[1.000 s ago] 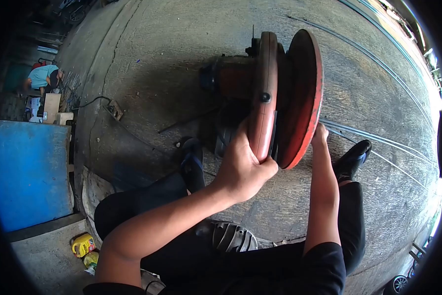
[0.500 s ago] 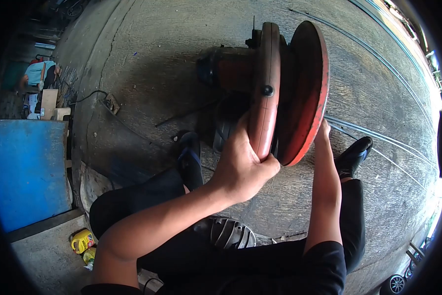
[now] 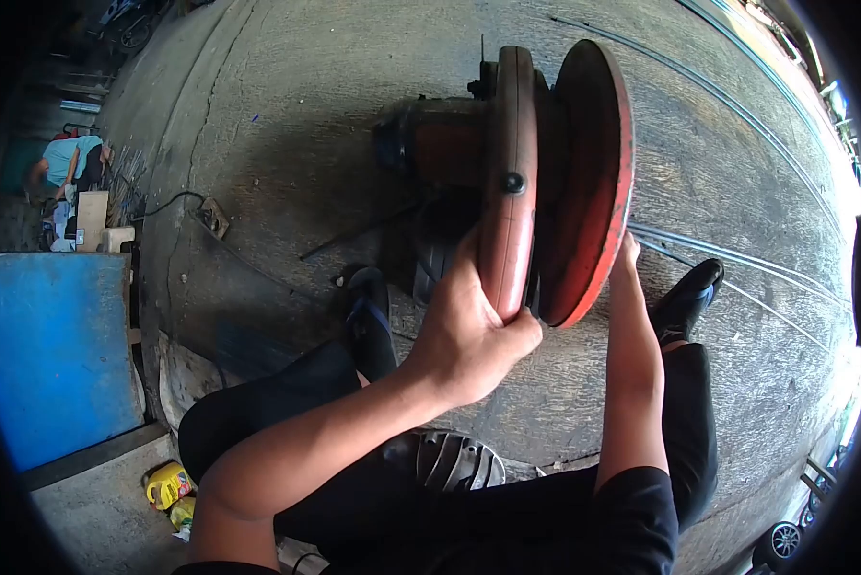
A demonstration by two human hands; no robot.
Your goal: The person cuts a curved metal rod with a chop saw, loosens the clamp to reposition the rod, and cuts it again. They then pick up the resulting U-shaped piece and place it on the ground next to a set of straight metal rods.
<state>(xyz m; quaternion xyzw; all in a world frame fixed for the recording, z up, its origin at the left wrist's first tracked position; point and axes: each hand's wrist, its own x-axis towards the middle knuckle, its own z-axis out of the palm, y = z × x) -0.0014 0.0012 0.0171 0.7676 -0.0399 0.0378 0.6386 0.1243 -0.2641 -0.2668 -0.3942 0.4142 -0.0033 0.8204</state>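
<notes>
A chop saw (image 3: pixel 450 144) with a worn red body stands on the floor in front of me. My left hand (image 3: pixel 474 331) wraps round the lower part of its reddish handle (image 3: pixel 515 115), thumb pointing right. To the right of the handle is the round red blade guard (image 3: pixel 608 220), chipped along its rim. My right hand (image 3: pixel 628 254) reaches low behind the guard's lower right edge, close to thin metal rods (image 3: pixel 728 254). The guard hides most of its fingers, so their grip does not show.
My shoes (image 3: pixel 689 302) stand either side of the saw. A socket box (image 3: pixel 214 217) with a cable lies left. A blue panel (image 3: pixel 52 345), a yellow container (image 3: pixel 167 486) and a ribbed metal part (image 3: pixel 454 460) are nearby. Another person (image 3: pixel 71 161) bends over at far left.
The view has shifted slightly, so the saw appears a little further left. My left hand keeps its hold on the handle, and my right hand stays low by the guard.
</notes>
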